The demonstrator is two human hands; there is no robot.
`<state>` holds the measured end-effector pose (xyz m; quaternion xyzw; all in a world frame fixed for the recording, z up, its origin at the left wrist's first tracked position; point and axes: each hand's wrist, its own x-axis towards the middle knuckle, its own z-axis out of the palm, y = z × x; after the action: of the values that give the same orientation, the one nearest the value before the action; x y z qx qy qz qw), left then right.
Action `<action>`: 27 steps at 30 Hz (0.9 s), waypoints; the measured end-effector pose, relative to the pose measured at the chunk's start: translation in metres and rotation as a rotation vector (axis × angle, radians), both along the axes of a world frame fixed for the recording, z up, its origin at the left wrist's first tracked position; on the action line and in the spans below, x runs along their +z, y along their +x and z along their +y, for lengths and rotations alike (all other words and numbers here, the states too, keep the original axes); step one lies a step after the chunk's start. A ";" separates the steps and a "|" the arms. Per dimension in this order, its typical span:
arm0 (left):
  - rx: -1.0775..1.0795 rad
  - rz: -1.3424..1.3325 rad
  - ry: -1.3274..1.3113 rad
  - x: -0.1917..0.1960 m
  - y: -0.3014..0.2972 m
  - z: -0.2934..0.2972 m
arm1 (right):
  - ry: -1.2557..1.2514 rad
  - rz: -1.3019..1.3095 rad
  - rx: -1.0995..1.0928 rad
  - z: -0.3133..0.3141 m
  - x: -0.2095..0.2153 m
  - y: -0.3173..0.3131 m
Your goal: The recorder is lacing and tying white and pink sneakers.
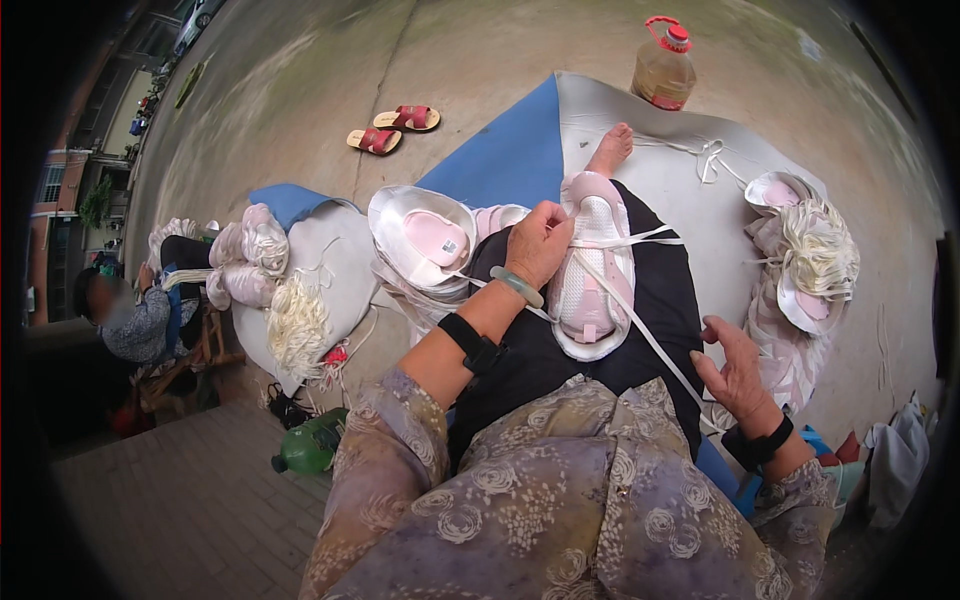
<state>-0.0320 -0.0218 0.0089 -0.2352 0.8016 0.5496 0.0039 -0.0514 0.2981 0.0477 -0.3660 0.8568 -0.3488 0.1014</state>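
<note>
A pink and white shoe upper lies lengthwise over my dark-trousered thigh, with a white shoelace crossing it. My left hand is closed in a pinch at the upper's left edge, on the lace where it meets that edge. Off to the right of the thigh, my right hand has its fingers apart and holds nothing that I can see. One lace end slants from the upper down toward the space just below this hand. Another loops out over the trousers at the upper's right.
Stacked shoe uppers stand left of my leg. On the right, more uppers carry a bundle of cream laces. Further left lie another lace bundle and a green bottle. Red slippers, an oil jug and a seated person are beyond.
</note>
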 end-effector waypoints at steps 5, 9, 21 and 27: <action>-0.100 0.198 -0.433 0.003 -0.001 0.014 | 0.063 0.070 -0.005 -0.116 0.001 -0.017; -0.219 0.328 -0.553 0.002 -0.004 0.018 | 0.223 0.089 0.047 -0.136 -0.014 -0.020; -0.285 0.187 -0.296 -0.003 -0.005 0.022 | 0.023 0.089 -0.056 -0.125 -0.031 -0.017; -0.223 0.099 -0.485 -0.005 -0.006 0.037 | 0.027 0.159 -0.029 -0.127 -0.035 -0.021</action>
<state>-0.0383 0.0147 0.0036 -0.1125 0.9301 0.3484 -0.0314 -0.0724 0.1715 0.0126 -0.3788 0.8719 -0.3087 0.0328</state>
